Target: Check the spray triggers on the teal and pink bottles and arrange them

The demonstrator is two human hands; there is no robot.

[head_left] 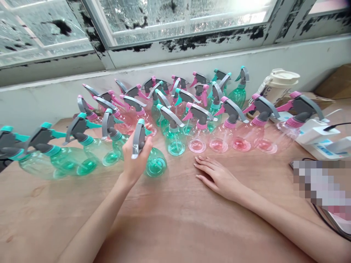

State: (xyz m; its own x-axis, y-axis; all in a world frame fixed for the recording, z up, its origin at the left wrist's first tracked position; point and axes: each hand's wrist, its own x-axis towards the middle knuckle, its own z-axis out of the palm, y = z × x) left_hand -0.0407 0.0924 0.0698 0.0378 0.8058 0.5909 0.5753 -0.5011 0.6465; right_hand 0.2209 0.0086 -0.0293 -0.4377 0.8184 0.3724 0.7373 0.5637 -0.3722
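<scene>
My left hand (137, 155) is closed round the neck of a green spray bottle (156, 163), just under its grey trigger head. The bottle's base is on or close to the table; I cannot tell which. My right hand (216, 173) lies flat on the wood with its fingers stretched out, holding nothing. Just beyond its fingertips stand a pink spray bottle (196, 140) and a green spray bottle (176, 141). More green bottles (89, 155) line up to the left of my left hand, and pink bottles (248, 135) to the right.
Several more pink and green bottles (153, 109) crowd the back by the window wall. At the right are a lidded cup (279, 86), a white power strip (318, 135) with a plug and cable, a cardboard box (334, 86) and a blurred-out device. The wooden table (170, 226) extends toward me.
</scene>
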